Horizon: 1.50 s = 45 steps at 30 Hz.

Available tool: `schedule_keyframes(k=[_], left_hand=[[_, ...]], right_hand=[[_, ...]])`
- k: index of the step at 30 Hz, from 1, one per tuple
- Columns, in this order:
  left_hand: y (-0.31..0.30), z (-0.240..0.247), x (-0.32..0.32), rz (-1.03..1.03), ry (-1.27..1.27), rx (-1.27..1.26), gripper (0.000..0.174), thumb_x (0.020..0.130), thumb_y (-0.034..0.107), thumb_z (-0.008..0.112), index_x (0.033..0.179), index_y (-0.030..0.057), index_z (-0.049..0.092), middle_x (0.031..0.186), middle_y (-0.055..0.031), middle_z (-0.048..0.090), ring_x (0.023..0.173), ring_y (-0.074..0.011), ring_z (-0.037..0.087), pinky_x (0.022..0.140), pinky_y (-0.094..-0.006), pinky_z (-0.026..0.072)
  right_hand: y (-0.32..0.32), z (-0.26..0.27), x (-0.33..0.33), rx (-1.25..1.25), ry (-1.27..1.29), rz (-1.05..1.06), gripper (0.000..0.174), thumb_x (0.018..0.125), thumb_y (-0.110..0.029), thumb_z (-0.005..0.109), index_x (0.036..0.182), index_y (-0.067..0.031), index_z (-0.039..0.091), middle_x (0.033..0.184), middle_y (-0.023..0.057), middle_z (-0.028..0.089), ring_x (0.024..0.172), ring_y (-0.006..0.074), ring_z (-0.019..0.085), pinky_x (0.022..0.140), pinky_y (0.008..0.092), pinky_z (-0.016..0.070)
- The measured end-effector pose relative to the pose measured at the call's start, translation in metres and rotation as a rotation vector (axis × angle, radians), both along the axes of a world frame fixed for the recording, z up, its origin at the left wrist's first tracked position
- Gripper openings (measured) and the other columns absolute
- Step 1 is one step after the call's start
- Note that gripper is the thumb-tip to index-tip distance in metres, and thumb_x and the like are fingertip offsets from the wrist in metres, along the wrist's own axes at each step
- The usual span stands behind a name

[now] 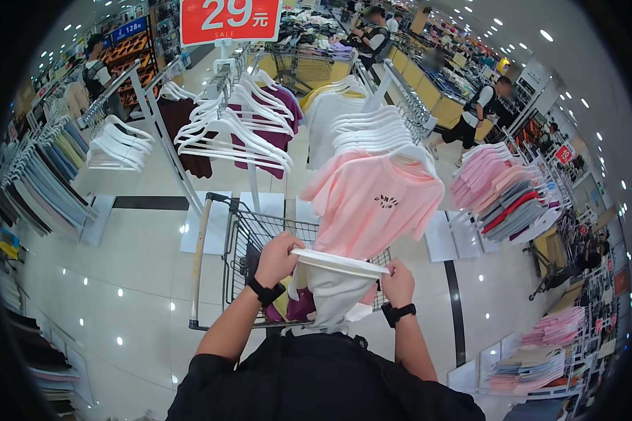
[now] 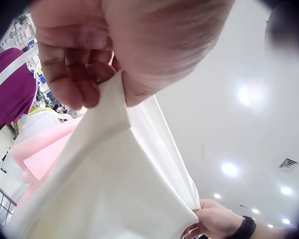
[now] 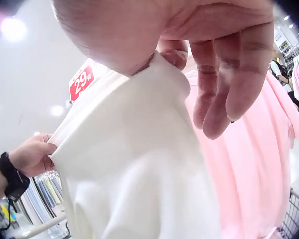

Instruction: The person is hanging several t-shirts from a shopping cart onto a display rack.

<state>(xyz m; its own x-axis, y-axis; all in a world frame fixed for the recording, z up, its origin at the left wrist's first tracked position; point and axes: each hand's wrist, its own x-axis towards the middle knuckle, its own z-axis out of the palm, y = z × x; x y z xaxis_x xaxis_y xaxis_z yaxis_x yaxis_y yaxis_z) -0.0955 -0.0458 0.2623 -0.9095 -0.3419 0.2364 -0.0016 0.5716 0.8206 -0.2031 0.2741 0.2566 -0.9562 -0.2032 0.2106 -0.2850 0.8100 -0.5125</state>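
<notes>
A white shirt point(image 1: 337, 291) hangs in front of my body, its top edge stretched nearly straight between my hands. My left hand point(image 1: 277, 257) pinches one end of that edge between thumb and fingers. At the other end my right hand point(image 1: 399, 283) pinches the cloth; in the right wrist view its other fingers point(image 3: 244, 74) hang loosely beside the white cloth point(image 3: 124, 149). Just beyond, a pink T-shirt point(image 1: 372, 203) with small dark lettering hangs at the front of a rack on a white hanger. The lower part of the white shirt overlaps the shopping cart.
The wire shopping cart point(image 1: 198, 270) below holds purple and yellow-green clothes point(image 1: 300, 307). White hangers point(image 1: 232, 137) hang under a red sale sign point(image 1: 230, 21). Racks of pink and grey shirts point(image 1: 512, 196) stand to the right. A person point(image 1: 479, 112) walks by farther back.
</notes>
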Motion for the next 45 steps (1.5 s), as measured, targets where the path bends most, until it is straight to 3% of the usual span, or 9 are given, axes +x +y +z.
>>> schedule_keyframes(k=[3,7,10,22,24,26,29,42,45], left_hand=[[-0.014,0.000,-0.008,-0.122,0.030,0.018,0.020,0.080,-0.001,0.067,0.098,0.0049,0.072,0.084,-0.0078,0.057,0.072,-0.0210,0.057,0.068,-0.0305,0.0498],[-0.049,0.001,-0.033,-0.173,0.012,0.155,0.034,0.087,0.014,0.077,0.119,0.0052,0.068,0.103,-0.0058,0.068,0.091,-0.0177,0.064,0.077,-0.0298,0.0531],[-0.103,-0.004,-0.083,0.122,0.202,0.236,0.051,0.093,0.031,0.078,0.128,-0.0012,0.060,0.107,-0.0095,0.070,0.093,-0.0208,0.067,0.081,-0.0345,0.0534],[-0.176,0.024,-0.183,0.299,0.173,0.556,0.043,0.102,0.038,0.067,0.087,-0.0024,0.065,0.078,-0.0091,0.071,0.061,-0.0128,0.066,0.052,-0.0272,0.0491],[-0.164,0.034,-0.177,0.303,0.182,0.558,0.042,0.102,0.038,0.066,0.085,0.0001,0.064,0.074,-0.0064,0.068,0.058,-0.0115,0.062,0.052,-0.0265,0.0471],[-0.156,0.044,-0.168,0.305,0.268,0.627,0.039,0.103,0.036,0.066,0.083,0.0028,0.063,0.070,-0.0032,0.063,0.056,-0.0101,0.057,0.051,-0.0256,0.0434],[-0.142,0.070,-0.155,0.276,0.328,0.707,0.035,0.103,0.032,0.067,0.081,0.0052,0.060,0.068,-0.0013,0.060,0.055,-0.0093,0.054,0.050,-0.0249,0.0400],[-0.132,0.069,-0.126,0.167,0.430,0.773,0.009,0.100,0.013,0.065,0.101,0.0056,0.059,0.069,0.0002,0.058,0.049,-0.0067,0.049,0.043,-0.0221,0.0347],[-0.118,0.050,-0.110,0.204,0.399,0.751,0.010,0.101,0.012,0.065,0.097,0.0058,0.058,0.068,0.0000,0.058,0.049,-0.0064,0.048,0.043,-0.0223,0.0350]], right_hand=[[-0.007,-0.019,-0.012,-0.778,-0.446,0.100,0.022,0.095,0.003,0.052,0.079,-0.0079,0.043,0.084,0.0093,0.066,0.072,0.0198,0.069,0.053,0.0319,0.0529],[-0.010,-0.009,0.004,-1.146,-0.665,0.010,0.009,0.096,0.001,0.052,0.091,-0.0063,0.051,0.094,0.0101,0.067,0.079,0.0222,0.070,0.062,0.0371,0.0590],[-0.002,-0.004,0.008,-1.273,-0.755,-0.081,0.009,0.097,-0.001,0.055,0.106,-0.0038,0.055,0.102,0.0113,0.067,0.088,0.0224,0.070,0.073,0.0379,0.0593],[0.043,-0.026,0.036,-0.880,-0.768,0.026,0.034,0.085,0.004,0.072,0.117,0.0015,0.062,0.110,0.0044,0.066,0.100,0.0134,0.065,0.089,0.0296,0.0531],[0.048,-0.026,0.043,-0.789,-0.661,0.034,0.034,0.082,0.004,0.068,0.115,-0.0024,0.066,0.098,0.0085,0.071,0.093,0.0192,0.070,0.087,0.0319,0.0548],[0.062,-0.047,0.046,-0.163,-0.150,-0.051,0.038,0.079,0.002,0.066,0.115,-0.0089,0.069,0.085,0.0162,0.071,0.083,0.0315,0.071,0.078,0.0388,0.0559],[0.084,-0.045,0.039,-0.022,0.118,-0.236,0.039,0.078,0.000,0.064,0.114,-0.0145,0.071,0.081,0.0203,0.068,0.079,0.0409,0.067,0.072,0.0459,0.0541],[0.129,-0.029,-0.021,-0.061,0.230,-0.365,0.029,0.096,0.000,0.054,0.119,-0.0086,0.069,0.095,0.0176,0.074,0.084,0.0343,0.072,0.075,0.0412,0.0549],[0.133,-0.044,-0.030,-0.525,0.026,-0.388,0.024,0.099,-0.005,0.050,0.114,-0.0046,0.069,0.088,0.0105,0.072,0.078,0.0226,0.070,0.073,0.0374,0.0547]])
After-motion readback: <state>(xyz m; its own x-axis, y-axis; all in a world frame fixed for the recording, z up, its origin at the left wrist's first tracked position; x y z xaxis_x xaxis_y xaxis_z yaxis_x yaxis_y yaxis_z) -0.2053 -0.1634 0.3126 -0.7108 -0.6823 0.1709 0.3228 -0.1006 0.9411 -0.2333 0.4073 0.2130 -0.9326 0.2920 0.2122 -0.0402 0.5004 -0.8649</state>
